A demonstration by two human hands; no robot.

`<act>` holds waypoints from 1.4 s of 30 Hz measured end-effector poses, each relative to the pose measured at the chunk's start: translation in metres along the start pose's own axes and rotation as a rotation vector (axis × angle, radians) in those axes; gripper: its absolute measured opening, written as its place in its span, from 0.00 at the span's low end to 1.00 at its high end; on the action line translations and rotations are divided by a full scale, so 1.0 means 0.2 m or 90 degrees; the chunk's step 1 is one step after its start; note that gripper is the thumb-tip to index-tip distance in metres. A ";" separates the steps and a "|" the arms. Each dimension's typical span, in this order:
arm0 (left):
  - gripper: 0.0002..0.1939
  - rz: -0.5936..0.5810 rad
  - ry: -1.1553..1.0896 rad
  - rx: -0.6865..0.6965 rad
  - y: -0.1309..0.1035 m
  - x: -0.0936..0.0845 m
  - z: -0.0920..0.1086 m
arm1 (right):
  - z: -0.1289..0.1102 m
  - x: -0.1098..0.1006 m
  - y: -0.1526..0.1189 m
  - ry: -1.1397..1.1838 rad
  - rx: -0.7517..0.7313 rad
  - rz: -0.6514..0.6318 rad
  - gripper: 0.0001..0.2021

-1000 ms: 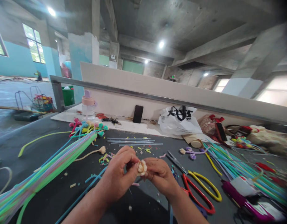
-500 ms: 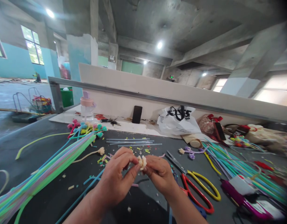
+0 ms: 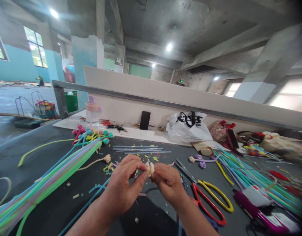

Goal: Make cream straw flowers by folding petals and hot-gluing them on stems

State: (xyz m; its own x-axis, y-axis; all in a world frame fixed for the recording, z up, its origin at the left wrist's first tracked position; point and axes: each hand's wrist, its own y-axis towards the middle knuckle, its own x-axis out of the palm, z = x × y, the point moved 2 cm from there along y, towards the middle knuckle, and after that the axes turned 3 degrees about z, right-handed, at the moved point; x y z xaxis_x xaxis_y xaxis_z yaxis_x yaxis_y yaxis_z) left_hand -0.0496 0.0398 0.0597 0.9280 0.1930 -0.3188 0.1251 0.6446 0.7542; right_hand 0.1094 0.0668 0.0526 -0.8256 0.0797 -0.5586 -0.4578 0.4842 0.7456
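Note:
A small cream-coloured fuzzy flower (image 3: pixel 150 168), seemingly made of pipe cleaner, is pinched between both hands above the dark table. My left hand (image 3: pixel 127 185) grips its left side with thumb and forefinger. From the right, my right hand (image 3: pixel 168 182) holds it with bent fingers; its underside is hidden by them. To the left lies a similar cream flower on a stem (image 3: pixel 107 158). Scissors (image 3: pixel 206 193) with one red and one yellow handle rest, blades apart, just right of my right hand.
Bundled pipe cleaners (image 3: pixel 60 177) lie at left, with more teal pipe cleaners (image 3: pixel 254 177) at right. A purple glue gun (image 3: pixel 259 211) sits at front right. Clear sticks (image 3: pixel 138 149), a phone (image 3: pixel 144 120), a bottle (image 3: pixel 92 113) and a white plastic bag (image 3: pixel 187 127) are farther back.
The cream flower has turned slightly between my fingertips. Both hands keep nearly the same place, and the whole view has shifted a little.

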 end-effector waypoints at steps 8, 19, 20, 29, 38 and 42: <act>0.06 0.028 0.058 -0.033 0.01 0.02 -0.03 | 0.02 0.02 -0.02 -0.057 -0.032 -0.008 0.10; 0.07 -0.016 0.025 0.016 0.01 0.00 -0.02 | -0.01 0.01 -0.01 -0.064 -0.028 -0.022 0.13; 0.06 -0.022 0.025 0.028 0.01 0.00 -0.03 | -0.01 0.01 -0.01 -0.060 -0.023 -0.028 0.13; 0.06 -0.054 -0.034 0.042 0.02 -0.01 -0.02 | 0.00 0.02 -0.02 0.013 0.022 -0.044 0.15; 0.07 0.125 -0.180 -0.134 0.00 -0.03 -0.04 | 0.03 0.02 -0.04 0.331 0.179 -0.014 0.19; 0.07 0.126 -0.172 -0.126 0.01 -0.04 -0.05 | 0.06 0.08 -0.07 0.573 0.314 0.001 0.16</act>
State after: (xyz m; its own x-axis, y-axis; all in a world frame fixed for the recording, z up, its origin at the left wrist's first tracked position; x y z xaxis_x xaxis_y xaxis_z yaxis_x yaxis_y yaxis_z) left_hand -0.0598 0.0470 0.0578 0.9898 0.1427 0.0043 -0.1110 0.7502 0.6518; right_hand 0.1073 0.0706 0.0289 -0.8608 -0.5038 0.0729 -0.4373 0.8052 0.4006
